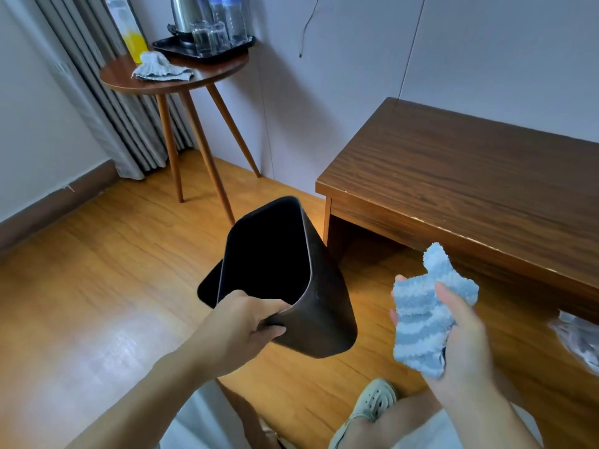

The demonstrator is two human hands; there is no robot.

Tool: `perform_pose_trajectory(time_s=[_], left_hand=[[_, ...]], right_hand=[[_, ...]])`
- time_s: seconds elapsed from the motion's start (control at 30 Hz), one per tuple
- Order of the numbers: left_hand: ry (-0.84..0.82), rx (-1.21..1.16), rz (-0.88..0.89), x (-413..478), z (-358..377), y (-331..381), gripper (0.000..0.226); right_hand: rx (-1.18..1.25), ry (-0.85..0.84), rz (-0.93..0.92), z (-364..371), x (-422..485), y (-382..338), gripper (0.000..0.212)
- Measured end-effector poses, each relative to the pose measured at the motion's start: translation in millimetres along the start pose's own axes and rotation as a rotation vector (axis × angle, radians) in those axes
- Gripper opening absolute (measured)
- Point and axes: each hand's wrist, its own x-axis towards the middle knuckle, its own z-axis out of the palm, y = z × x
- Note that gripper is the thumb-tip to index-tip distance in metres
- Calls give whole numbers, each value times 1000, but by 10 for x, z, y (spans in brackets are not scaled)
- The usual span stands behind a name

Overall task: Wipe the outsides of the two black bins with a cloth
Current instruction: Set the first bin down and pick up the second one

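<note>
Left hand (pixel 236 325) gripping tilted black bin (pixel 321 303) rim, right hand (pixel 460 338) clutching blue cloth (pixel 424 315)

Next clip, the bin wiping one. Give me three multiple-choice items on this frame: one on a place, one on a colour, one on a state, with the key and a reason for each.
1. Where does the grey rag lie?
A. on the round side table
B. on the floor
C. on the low wooden bench

2. What colour is the cloth in the right hand?
A. yellow
B. light blue with white stripes
C. black

3. How is the black bin held?
A. standing on the floor, untouched
B. upside down on the bench
C. tilted, gripped at its rim by the left hand

Key: 1 A, the rag sits beside the black tray; 2 B, the stripes show plainly; 3 C, the fingers curl over the rim.
</note>
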Motion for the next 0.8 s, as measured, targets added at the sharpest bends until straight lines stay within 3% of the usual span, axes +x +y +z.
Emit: perform_pose_trajectory(time_s=[0.07,0.27,0.37,0.47,0.53,0.63,0.8], left_hand=[[-99,168,76,53,193,-13,22],[-181,374,242,209,881,-300,84],[-180,393,281,310,1209,-519,89],[-181,415,210,362,1415,-670,90],[-194,408,181,439,1619,-826,79],[-238,385,140,534,1901,-995,39],[-339,341,65,611,2456,-1251,31]], right_hand=[[4,-14,41,56,60,66,32],[-53,-15,243,86,401,314,31],[-123,1,347,37,659,510,33],[-132,0,415,43,823,656,28],[-144,8,453,8,1017,774,35],[-136,9,494,-65,1300,979,55],[-60,117,576,-217,1671,1247,46]])
